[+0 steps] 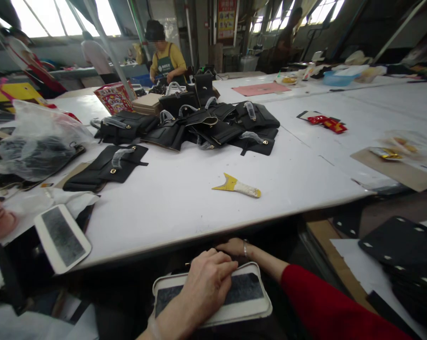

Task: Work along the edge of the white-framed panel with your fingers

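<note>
A person sits at the near edge of a large white worktable (185, 198), looking down at their own two hands held low, below the table edge. The left hand (208, 283) lies flat on a white-rimmed pad with a dark textured centre (245, 295), which rests in the lap; its fingers are loosely curled and spread over the pad's top edge, pressing on it rather than gripping. The right hand (234, 246), wearing a ring and a red sleeve, reaches across to the pad's far edge; its fingers are mostly hidden behind the left hand, so I cannot tell how far they are closed or whether they hold anything.

A second, similar pad (62, 237) lies on the table to the near left, overhanging the edge. In the middle of the table lies a small yellow-bladed scraper (236, 186) with a pale handle. Farther off is a heap of black leather handbags (206, 125), their handles wrapped in clear film, and flat black bag pieces (107, 167) to the left. A clear plastic bag (39, 139) sits at far left. Another person in a yellow top (167, 59) works at the far end.

The risk, as I judge it: the lap pad is held only by light pressure and could slide off, and the overhanging pad could tip to the floor if knocked.
</note>
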`<action>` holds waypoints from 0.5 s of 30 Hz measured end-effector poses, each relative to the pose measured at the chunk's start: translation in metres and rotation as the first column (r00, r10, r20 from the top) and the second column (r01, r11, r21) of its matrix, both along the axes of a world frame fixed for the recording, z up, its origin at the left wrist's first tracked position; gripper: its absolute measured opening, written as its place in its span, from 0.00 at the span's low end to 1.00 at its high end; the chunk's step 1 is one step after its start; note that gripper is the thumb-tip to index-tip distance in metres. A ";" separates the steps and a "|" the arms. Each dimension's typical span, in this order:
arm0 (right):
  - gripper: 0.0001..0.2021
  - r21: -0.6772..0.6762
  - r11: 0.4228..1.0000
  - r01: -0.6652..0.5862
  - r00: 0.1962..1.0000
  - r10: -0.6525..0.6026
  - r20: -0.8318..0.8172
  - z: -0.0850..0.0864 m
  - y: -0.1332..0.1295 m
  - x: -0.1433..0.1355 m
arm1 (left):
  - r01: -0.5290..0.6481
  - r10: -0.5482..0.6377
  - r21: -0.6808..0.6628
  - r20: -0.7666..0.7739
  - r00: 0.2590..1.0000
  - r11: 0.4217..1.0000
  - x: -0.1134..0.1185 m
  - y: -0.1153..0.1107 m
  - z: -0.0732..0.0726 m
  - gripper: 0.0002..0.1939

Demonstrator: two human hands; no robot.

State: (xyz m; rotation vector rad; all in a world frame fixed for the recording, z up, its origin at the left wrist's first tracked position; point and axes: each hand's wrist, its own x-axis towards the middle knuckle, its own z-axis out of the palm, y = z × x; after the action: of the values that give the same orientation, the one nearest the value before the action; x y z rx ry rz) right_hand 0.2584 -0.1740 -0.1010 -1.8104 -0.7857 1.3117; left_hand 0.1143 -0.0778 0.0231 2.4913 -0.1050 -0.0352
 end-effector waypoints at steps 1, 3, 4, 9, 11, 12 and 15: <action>0.15 -0.004 1.000 0.011 1.000 -0.011 -0.003 0.012 -0.006 0.004 | -0.005 0.005 0.002 0.007 1.000 1.000 -0.001 0.000 0.000 0.15; 0.17 0.013 1.000 0.012 1.000 -0.012 -0.023 0.041 -0.022 0.011 | -0.008 0.007 0.011 0.025 1.000 1.000 -0.001 -0.001 -0.001 0.15; 0.18 0.029 1.000 0.002 0.999 -0.001 -0.032 0.057 -0.030 0.013 | -0.007 0.006 0.018 0.034 0.999 1.000 -0.002 -0.001 -0.001 0.15; 0.16 0.063 0.993 -0.098 0.995 0.097 0.004 0.113 -0.053 0.010 | 0.005 -0.008 0.058 0.052 0.999 0.998 -0.003 -0.001 -0.001 0.16; 0.14 0.069 0.989 -0.132 0.991 0.130 0.032 0.121 -0.053 0.008 | 0.015 -0.018 0.074 0.045 0.999 0.997 -0.004 -0.001 0.001 0.17; 0.14 0.070 0.987 -0.146 0.989 0.143 0.042 0.122 -0.053 0.008 | 0.017 -0.021 0.083 0.042 0.999 0.996 -0.004 -0.001 0.001 0.17; 0.15 0.071 0.981 -0.178 0.982 0.173 0.073 0.123 -0.051 0.006 | 0.018 -0.022 0.106 0.032 0.999 0.994 -0.005 -0.001 0.001 0.17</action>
State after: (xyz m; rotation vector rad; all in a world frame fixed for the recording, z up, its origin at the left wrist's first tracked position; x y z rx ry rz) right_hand 0.2646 -0.2255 0.0217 -1.7629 -1.0389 1.3188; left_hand 0.1094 -0.0784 0.0246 2.5970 -0.1458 -0.0076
